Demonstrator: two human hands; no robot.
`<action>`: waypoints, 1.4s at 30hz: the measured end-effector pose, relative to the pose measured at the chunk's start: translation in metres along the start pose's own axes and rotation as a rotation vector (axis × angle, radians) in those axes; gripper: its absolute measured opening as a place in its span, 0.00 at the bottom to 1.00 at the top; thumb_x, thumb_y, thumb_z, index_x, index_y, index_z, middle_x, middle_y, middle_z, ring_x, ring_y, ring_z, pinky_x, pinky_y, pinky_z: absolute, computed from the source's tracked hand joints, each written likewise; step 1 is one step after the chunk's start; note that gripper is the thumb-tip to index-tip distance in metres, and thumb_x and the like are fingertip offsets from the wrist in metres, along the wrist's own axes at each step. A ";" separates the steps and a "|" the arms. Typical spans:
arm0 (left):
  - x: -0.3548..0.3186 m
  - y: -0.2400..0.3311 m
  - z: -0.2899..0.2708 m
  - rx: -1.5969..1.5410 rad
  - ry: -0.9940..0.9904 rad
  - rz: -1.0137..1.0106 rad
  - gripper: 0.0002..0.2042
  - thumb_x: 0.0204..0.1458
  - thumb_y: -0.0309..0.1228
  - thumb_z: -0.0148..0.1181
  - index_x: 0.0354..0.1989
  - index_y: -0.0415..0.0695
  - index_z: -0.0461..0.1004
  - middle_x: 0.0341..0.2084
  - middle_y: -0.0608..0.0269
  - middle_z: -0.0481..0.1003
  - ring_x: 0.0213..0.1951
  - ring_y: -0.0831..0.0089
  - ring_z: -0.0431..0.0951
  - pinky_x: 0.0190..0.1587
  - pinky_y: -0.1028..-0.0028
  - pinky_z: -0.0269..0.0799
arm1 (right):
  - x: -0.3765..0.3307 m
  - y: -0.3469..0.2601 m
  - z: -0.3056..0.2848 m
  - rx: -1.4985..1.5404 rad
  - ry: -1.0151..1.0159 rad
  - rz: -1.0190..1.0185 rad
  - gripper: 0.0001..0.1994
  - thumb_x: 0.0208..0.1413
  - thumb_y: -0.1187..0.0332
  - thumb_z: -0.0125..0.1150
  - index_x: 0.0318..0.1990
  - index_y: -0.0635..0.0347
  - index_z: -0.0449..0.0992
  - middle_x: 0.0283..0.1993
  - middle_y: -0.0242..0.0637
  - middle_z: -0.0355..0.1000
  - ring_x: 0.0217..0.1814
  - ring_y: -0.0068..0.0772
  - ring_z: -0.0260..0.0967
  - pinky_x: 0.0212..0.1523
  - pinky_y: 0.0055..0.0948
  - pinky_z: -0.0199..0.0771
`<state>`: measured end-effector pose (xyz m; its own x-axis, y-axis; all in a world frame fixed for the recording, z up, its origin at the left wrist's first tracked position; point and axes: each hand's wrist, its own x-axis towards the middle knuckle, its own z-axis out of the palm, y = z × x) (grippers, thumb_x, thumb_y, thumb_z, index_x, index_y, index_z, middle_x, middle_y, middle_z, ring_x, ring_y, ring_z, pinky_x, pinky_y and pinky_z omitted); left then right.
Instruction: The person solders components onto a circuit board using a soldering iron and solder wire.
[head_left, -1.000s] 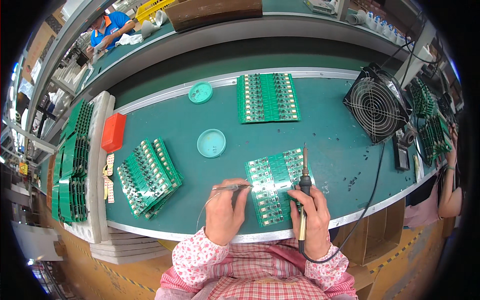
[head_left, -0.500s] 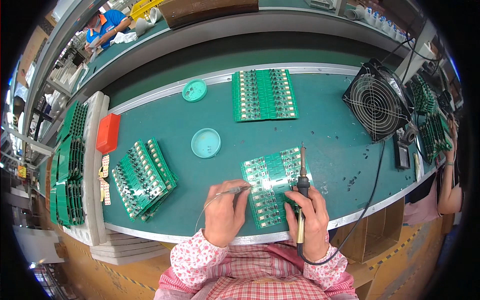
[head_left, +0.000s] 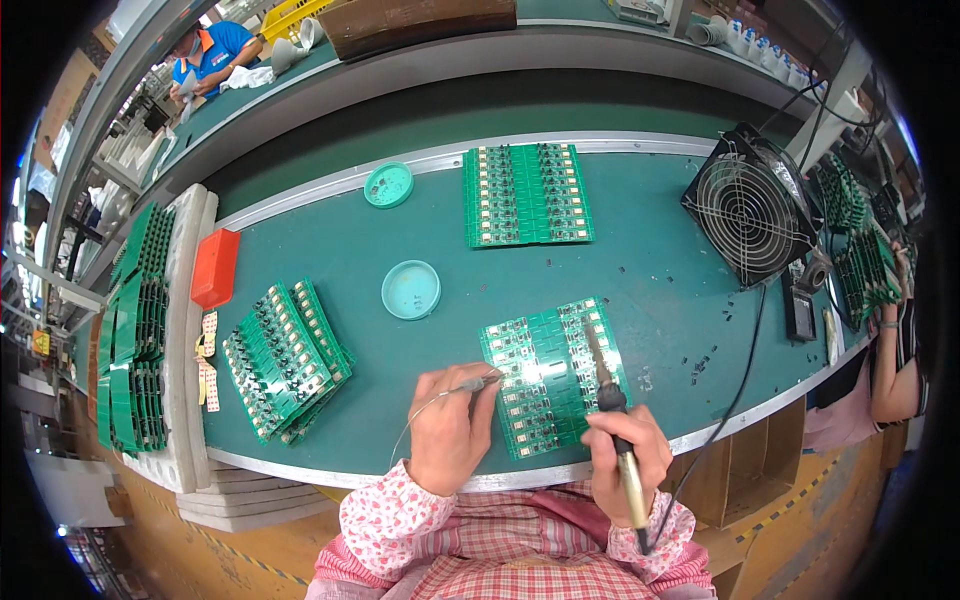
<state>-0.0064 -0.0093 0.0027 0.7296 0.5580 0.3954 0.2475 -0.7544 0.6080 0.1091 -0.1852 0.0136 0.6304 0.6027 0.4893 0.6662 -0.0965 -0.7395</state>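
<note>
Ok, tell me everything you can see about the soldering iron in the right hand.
The soldering iron is a slim pen-shaped tool with a black grip, a yellowish rear handle and a thin metal shaft. The right hand holds it around the grip, tilted, with the tip pointing away onto the green circuit board panel. A dark cord seems to run from its rear end across the teal table.

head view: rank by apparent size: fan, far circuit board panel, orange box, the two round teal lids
1. far circuit board panel
2. fan, close behind the panel
3. orange box
4. near teal lid and far teal lid: near looks slightly bigger, likely just closeness; unranked.
</note>
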 end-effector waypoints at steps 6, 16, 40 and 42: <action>0.000 -0.001 0.001 -0.009 0.015 0.010 0.08 0.55 0.21 0.64 0.42 0.42 0.78 0.40 0.59 0.81 0.40 0.58 0.79 0.47 0.64 0.70 | 0.002 0.007 0.016 0.470 0.071 0.078 0.07 0.64 0.67 0.58 0.41 0.61 0.74 0.19 0.33 0.76 0.21 0.27 0.75 0.26 0.28 0.74; 0.000 -0.001 0.001 -0.005 0.006 0.008 0.08 0.55 0.22 0.64 0.43 0.42 0.78 0.40 0.59 0.81 0.41 0.59 0.80 0.47 0.63 0.69 | 0.004 0.012 0.019 0.512 0.054 -0.009 0.07 0.63 0.69 0.59 0.42 0.63 0.75 0.23 0.38 0.79 0.24 0.29 0.78 0.28 0.28 0.78; 0.000 0.000 0.001 -0.019 0.028 -0.001 0.07 0.54 0.21 0.66 0.41 0.41 0.78 0.38 0.59 0.82 0.40 0.60 0.82 0.48 0.64 0.70 | 0.011 0.002 0.014 0.312 -0.094 0.203 0.06 0.62 0.70 0.59 0.38 0.63 0.77 0.21 0.33 0.78 0.24 0.25 0.80 0.27 0.24 0.77; 0.000 0.000 0.001 -0.018 0.027 0.001 0.07 0.54 0.21 0.66 0.41 0.41 0.78 0.38 0.60 0.82 0.40 0.61 0.82 0.48 0.65 0.70 | 0.013 0.001 0.014 0.321 -0.107 0.204 0.06 0.63 0.69 0.60 0.38 0.64 0.77 0.21 0.34 0.78 0.25 0.26 0.80 0.27 0.25 0.77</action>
<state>-0.0059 -0.0093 0.0020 0.7122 0.5664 0.4146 0.2350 -0.7490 0.6195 0.1119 -0.1664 0.0125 0.6807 0.6772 0.2793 0.3625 0.0199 -0.9318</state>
